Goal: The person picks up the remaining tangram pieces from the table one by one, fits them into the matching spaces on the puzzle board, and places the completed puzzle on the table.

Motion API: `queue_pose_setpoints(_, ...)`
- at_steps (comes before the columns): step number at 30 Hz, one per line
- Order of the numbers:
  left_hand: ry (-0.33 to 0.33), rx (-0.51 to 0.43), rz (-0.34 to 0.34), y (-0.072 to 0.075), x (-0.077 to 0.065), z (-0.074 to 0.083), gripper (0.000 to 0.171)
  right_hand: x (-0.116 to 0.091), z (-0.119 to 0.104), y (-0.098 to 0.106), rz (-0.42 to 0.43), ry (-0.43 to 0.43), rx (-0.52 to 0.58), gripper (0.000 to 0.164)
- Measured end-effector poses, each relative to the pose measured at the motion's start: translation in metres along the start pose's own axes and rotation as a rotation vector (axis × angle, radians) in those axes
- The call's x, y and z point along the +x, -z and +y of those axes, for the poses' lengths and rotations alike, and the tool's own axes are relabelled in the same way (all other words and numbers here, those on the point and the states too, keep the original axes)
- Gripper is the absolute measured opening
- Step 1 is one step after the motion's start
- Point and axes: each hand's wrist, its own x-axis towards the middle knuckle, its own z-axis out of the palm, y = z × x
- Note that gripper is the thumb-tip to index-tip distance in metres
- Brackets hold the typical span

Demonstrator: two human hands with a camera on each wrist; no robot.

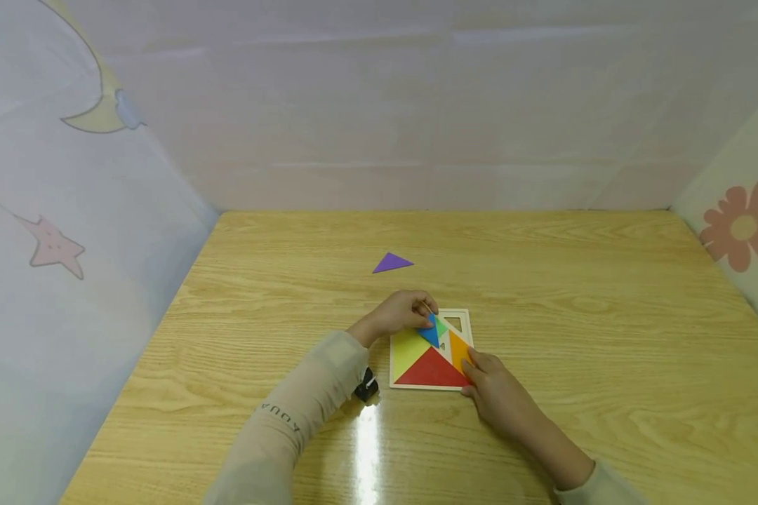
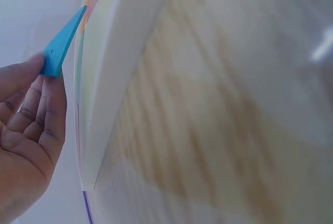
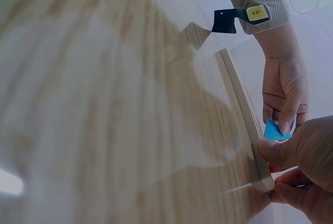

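My left hand (image 1: 407, 312) pinches a blue triangular tangram piece (image 2: 63, 44) between thumb and fingers, tilted above the puzzle board. In the head view the blue piece overlaps the yellow and green pieces. The square, pale-rimmed tangram board (image 1: 391, 365) holds a yellow triangle (image 1: 407, 351), a red triangle (image 1: 432, 369), an orange piece (image 1: 457, 348) and a green piece (image 1: 441, 327). Bare recesses show at its upper right and near its middle. My right hand (image 1: 502, 393) grips the board's near right corner, thumb and fingers at the rim in the right wrist view.
A purple triangle (image 1: 392, 263) lies on the wooden table (image 1: 575, 301) beyond the board. A black camera mount (image 1: 367, 386) sticks out from the left sleeve. Pale printed walls (image 1: 354, 105) stand behind the table and at both sides.
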Motion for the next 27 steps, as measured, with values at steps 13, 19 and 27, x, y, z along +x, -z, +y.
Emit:
queue_pose_setpoints(13,-0.043,0.090,-0.054,-0.007,0.007,-0.004,0.013,0.001,0.000,0.000,-0.010,-0.017,0.012,0.040)
queue_pose_setpoints(19,-0.065,0.131,-0.073,-0.011,0.008,-0.002,0.013,0.001,0.002,-0.001,0.013,0.012,0.005,0.039)
queue_pose_setpoints(27,-0.064,0.172,-0.090,-0.015,0.008,0.001,0.012,0.001,0.003,-0.002,0.024,0.023,0.005,0.039)
